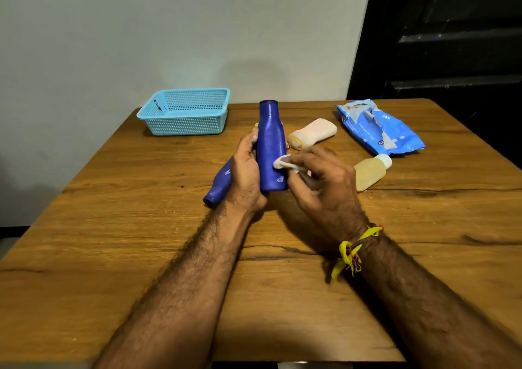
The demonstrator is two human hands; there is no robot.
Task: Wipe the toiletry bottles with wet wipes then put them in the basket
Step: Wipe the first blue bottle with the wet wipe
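Observation:
My left hand [245, 171] grips a tall dark blue bottle [271, 142], held upright over the middle of the wooden table [141, 241]. My right hand [322, 182] pinches a white wet wipe [285, 163] against the bottle's lower right side. A second blue bottle [221, 183] lies on the table behind my left hand, partly hidden by it. Right of the held bottle lies a cream bottle [313, 133] on its side. A yellowish bottle with a white cap [371, 172] lies near my right hand. The light blue basket [185, 113] stands at the table's back left with nothing visible inside.
A blue wet wipe pack [378, 127] lies open at the back right of the table. A pale wall stands behind the table, a dark door to the right. A small yellow thing [256, 125] peeks out behind the held bottle.

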